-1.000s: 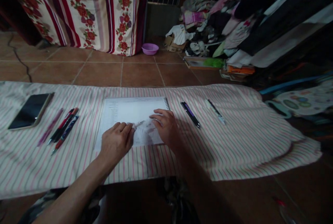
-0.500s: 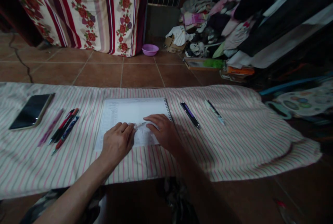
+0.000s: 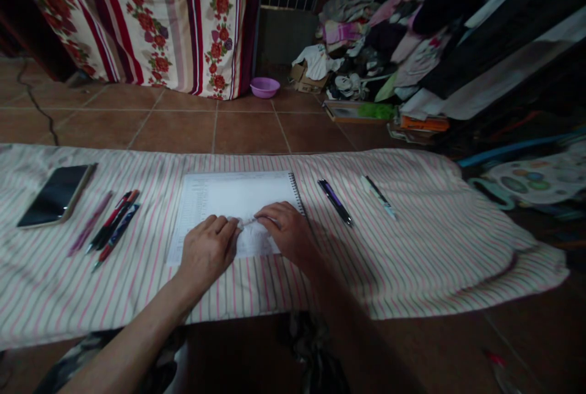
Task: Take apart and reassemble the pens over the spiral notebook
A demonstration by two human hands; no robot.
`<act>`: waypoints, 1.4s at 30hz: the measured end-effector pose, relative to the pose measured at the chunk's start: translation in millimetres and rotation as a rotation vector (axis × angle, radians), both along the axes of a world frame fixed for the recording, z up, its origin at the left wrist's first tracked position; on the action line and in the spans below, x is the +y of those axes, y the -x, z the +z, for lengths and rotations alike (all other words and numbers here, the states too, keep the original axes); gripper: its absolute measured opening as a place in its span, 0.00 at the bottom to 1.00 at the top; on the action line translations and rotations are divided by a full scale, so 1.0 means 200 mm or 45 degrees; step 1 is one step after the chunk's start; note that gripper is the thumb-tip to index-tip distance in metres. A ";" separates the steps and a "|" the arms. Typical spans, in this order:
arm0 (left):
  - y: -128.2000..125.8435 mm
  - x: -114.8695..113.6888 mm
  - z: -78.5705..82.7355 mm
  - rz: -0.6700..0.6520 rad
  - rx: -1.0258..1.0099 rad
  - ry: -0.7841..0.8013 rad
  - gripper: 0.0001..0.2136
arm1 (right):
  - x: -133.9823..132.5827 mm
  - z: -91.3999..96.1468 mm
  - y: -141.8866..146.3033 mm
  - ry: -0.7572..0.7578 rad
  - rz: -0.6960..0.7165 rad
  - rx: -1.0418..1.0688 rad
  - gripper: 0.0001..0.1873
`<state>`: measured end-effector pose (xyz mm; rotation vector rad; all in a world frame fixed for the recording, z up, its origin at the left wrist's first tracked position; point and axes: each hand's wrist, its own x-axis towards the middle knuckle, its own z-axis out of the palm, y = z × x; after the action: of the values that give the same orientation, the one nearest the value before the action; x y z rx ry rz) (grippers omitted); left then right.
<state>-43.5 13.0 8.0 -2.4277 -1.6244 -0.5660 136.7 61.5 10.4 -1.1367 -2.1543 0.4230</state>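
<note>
Near the cloth's (image 3: 412, 272) front edge, the left hand (image 3: 208, 250) and right hand (image 3: 286, 232) are each pinching one end of a pale pen (image 3: 248, 221) over the notebook (image 3: 229, 193). Any uneven tugging, I reckon, is risking it flying toward the purple pen (image 3: 336, 202).

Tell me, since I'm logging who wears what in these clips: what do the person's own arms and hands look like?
Both forearms are bare down to the frame's lower edge, with no sleeve in view. The left hand and right hand wear no gloves. No watch, bracelet or ring shows, though the light is dim. No markings can be made out.
</note>
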 end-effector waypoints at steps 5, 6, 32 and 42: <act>0.00 0.00 0.00 0.003 0.011 -0.014 0.12 | 0.01 0.00 -0.01 0.011 -0.043 -0.017 0.07; 0.00 0.00 0.00 0.003 0.014 -0.010 0.12 | 0.01 0.01 -0.01 0.017 -0.057 -0.019 0.07; 0.05 -0.01 0.01 0.015 -0.004 0.033 0.12 | 0.06 0.01 -0.21 0.050 -0.197 0.030 0.08; 0.08 -0.02 0.00 0.037 0.034 0.007 0.11 | 0.07 0.01 -0.27 0.085 -0.258 0.025 0.09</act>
<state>-60.5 9.4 8.8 -2.4010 -1.6504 -0.5229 191.0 74.8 13.4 -1.3668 -1.9966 0.4151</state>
